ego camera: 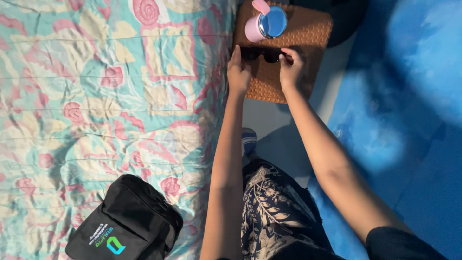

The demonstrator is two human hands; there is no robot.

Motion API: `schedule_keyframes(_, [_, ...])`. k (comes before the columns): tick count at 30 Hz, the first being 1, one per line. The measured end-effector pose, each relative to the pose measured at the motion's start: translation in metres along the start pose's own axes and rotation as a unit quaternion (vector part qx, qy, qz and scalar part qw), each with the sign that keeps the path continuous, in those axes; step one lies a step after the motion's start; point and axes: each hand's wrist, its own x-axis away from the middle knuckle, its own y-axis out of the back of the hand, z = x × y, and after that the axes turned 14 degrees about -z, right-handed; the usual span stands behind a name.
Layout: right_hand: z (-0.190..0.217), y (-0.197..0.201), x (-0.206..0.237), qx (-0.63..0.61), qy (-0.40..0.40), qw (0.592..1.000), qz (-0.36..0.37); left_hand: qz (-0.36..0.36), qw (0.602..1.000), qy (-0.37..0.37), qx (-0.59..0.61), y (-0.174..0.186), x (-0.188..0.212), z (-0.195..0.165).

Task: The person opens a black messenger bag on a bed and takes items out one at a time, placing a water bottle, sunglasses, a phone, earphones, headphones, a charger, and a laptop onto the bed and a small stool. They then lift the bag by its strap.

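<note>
On top of a brown woven stool [308, 43] at the upper middle of the view: one pair of dark sunglasses [262, 54], lying flat near the front of the seat, lenses side by side.

Left hand [238, 72]: fingers together and curled, pinching the left end of the sunglasses, palm down against the seat.

Right hand [290, 67]: fingers bent, fingertips pinching the right end of the sunglasses, wrist resting on the seat.

Pink cup [255, 28] with a shiny blue round top: upright on the same stool, just behind the sunglasses, apart from both hands.

Bed [96, 96]: fills the left side, covered with a sheet printed in teal, cream and pink shell shapes; its edge is just beside the stool.

Black bag [130, 221] with a small teal and white mark: lying on the bed at the lower left, well apart from the hands.

Blue wall [414, 96]: right side, partly in shadow.

Dark garment with pale leaf print [274, 212]: on the person's lap, bottom centre.
</note>
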Motion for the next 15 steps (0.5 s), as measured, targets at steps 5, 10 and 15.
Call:
schedule_keyframes(5, [-0.009, -0.005, -0.005, 0.013, 0.028, 1.000, -0.003, 0.021, 0.997, -0.041, -0.061, -0.002, -0.007, -0.003])
schedule_keyframes(10, [0.013, 0.003, 0.013, 0.009, 0.057, 0.998, -0.032, -0.005, 0.998, -0.034, -0.048, 0.012, 0.004, -0.001])
schedule_keyframes(15, [0.057, 0.020, 0.081, 0.011, 0.098, 0.995, -0.013, -0.058, 0.997, -0.038, -0.024, 0.055, 0.046, 0.011])
